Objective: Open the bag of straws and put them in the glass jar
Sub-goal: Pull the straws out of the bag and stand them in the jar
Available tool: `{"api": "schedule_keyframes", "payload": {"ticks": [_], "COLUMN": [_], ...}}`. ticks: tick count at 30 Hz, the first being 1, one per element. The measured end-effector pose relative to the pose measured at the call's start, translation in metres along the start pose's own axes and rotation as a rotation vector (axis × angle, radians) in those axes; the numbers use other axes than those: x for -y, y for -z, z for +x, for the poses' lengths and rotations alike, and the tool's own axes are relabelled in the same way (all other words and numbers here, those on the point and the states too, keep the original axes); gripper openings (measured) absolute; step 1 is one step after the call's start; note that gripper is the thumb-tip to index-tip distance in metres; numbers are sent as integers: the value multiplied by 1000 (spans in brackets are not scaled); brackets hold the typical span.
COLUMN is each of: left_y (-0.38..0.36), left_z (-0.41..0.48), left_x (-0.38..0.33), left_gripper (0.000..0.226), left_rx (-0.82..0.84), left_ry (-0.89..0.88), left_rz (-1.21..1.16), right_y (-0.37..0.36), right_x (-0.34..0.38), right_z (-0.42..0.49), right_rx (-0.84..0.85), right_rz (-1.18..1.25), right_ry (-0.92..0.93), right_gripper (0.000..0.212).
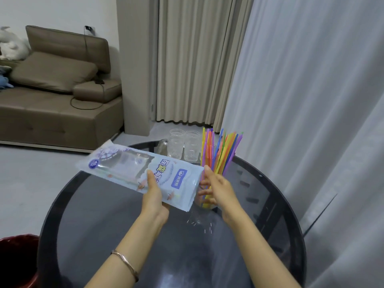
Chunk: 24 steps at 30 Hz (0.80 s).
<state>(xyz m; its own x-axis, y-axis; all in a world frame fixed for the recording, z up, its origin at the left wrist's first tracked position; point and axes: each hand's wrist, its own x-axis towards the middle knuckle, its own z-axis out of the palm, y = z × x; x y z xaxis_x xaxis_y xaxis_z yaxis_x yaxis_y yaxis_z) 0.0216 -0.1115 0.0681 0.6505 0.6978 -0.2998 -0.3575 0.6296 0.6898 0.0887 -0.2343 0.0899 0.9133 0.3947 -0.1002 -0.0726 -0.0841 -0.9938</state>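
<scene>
My left hand (pixel 154 194) grips a flat light-blue plastic straw bag (pixel 133 167), holding it tilted above the table, its open end toward the right. It looks nearly empty. Several coloured straws (pixel 220 154) stand upright in a clear glass jar (pixel 204 208) just right of the bag. My right hand (pixel 218 188) wraps around the jar and the lower part of the straws; the jar's wall is mostly hidden behind that hand and the bag.
A round dark glass table (pixel 145 235) carries everything. Two clear ribbed cups (pixel 184 148) stand at its far edge. A red bin (pixel 16 260) sits at the lower left. A brown sofa (pixel 52 96) is beyond, curtains (pixel 311 100) hang right.
</scene>
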Motion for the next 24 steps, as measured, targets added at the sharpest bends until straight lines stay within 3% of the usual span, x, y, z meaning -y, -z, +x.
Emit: {"api": "schedule_keyframes", "payload": {"ticks": [7,13,16,20,22,24], "left_y": [20,31,31,23,21,21], "left_z": [-23,-29,-30,-38,-39,-38], "left_x": [-8,-15,-22,-25,-23,-23], "left_gripper": [23,26,20,15,18,35], "left_rx": [66,95,144,265,307,334], "left_ry": [-72,-107,-259,-462,-503,-529], "left_rz": [159,206,300,514,623,695], "right_y": [-6,-14,-22,-50,-60,-64], "right_x": [-29,-28,-35,-56,-58,-58], "right_z": [-21,-30,-30,-40,-46,-47], "right_rx": [85,101,118,273,319,306], "right_rz": [174,237,472,808,907,933], "right_ry": [-27,-37,-232,-579,-619,-597], "right_gripper": [21,22,35,40,35,27]}}
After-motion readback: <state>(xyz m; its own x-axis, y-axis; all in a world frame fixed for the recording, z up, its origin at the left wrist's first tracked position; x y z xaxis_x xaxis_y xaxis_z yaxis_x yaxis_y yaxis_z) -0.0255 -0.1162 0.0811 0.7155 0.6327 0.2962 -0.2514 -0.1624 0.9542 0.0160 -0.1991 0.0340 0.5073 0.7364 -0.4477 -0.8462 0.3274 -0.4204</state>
